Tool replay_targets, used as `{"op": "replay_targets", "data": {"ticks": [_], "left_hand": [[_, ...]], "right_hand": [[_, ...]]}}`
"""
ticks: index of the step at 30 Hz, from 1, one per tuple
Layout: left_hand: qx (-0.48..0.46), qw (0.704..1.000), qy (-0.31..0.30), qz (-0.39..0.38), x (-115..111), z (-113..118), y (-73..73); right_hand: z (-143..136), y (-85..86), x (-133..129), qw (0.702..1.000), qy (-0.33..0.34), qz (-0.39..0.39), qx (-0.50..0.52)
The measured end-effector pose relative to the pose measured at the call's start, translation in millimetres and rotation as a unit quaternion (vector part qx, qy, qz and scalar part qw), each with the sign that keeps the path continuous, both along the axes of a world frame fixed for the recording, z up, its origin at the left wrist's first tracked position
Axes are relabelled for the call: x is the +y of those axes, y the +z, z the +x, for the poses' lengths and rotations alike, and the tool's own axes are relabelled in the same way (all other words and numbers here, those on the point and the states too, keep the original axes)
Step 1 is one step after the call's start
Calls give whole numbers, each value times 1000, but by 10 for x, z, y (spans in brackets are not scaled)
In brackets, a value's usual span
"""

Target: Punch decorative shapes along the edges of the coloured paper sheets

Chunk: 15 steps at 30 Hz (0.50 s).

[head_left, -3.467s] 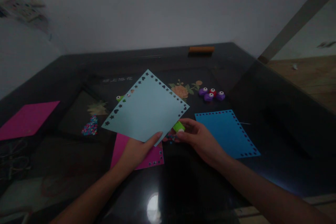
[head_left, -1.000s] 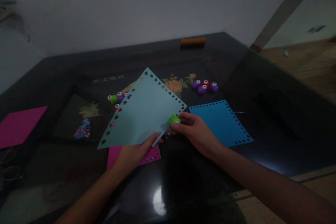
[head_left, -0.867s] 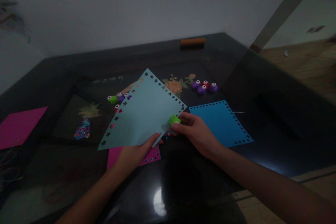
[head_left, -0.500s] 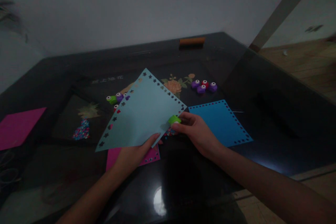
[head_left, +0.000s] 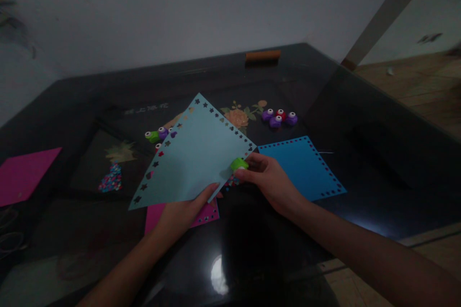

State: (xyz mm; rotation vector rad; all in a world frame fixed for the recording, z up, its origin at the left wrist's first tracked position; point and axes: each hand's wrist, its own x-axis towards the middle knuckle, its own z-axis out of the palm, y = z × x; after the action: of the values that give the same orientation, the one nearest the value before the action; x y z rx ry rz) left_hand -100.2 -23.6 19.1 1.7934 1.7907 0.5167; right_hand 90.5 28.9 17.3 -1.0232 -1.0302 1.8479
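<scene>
My left hand (head_left: 194, 206) grips the lower edge of a pale blue sheet of paper (head_left: 198, 153), thumb on top and fingers underneath. Shaped holes, stars among them, run along two of the sheet's sides. My right hand (head_left: 268, 177) pinches a small green craft punch (head_left: 239, 165), which sits on the sheet's lower right edge near the corner. Beneath the raised sheet lie a pink sheet with a punched edge (head_left: 205, 214) and a few coloured paper bits (head_left: 233, 181), both partly covered.
A blue punched sheet (head_left: 302, 168) lies to the right, a pink sheet (head_left: 27, 177) far left. Purple and red punches (head_left: 275, 121) stand behind; more, one green (head_left: 151, 136), are partly hidden. Confetti (head_left: 111, 180) is piled at left. An orange-brown roll (head_left: 262, 55) rests by the wall.
Almost nothing differs. The pale blue sheet's left corner has dipped very slightly; both hands and the green punch keep their places at its edge.
</scene>
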Motion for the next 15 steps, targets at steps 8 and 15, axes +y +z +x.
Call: {"op": "replay_targets", "data": {"ticks": [8, 15], "left_hand": [[8, 1000, -1, -5, -1, -6, 5], [22, 1000, -7, -7, -19, -7, 17]], "right_hand": [[1, 2, -8, 1000, 3, 2, 10], [0, 18, -7, 1000, 2, -7, 8]]}}
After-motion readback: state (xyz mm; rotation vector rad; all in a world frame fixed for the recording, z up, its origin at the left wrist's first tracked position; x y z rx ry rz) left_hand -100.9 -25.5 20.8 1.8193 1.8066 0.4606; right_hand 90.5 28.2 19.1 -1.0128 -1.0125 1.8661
